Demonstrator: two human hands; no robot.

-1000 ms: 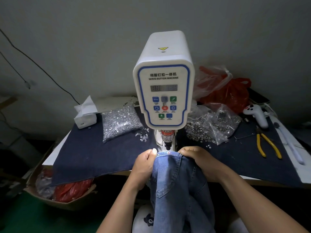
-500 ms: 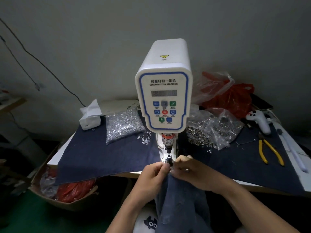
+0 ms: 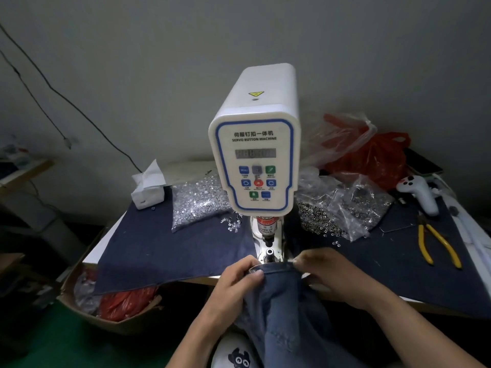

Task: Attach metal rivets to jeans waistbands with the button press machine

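Nearest the table edge, the left hand (image 3: 239, 281) and right hand (image 3: 329, 274) each pinch the jeans waistband (image 3: 276, 269), soft, floppy denim best held at its stiff hem, just before the button press machine (image 3: 255, 160).

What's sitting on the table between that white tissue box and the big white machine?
In the head view, a clear bag of silvery metal pieces lies on the dark cloth between the tissue box and the machine.
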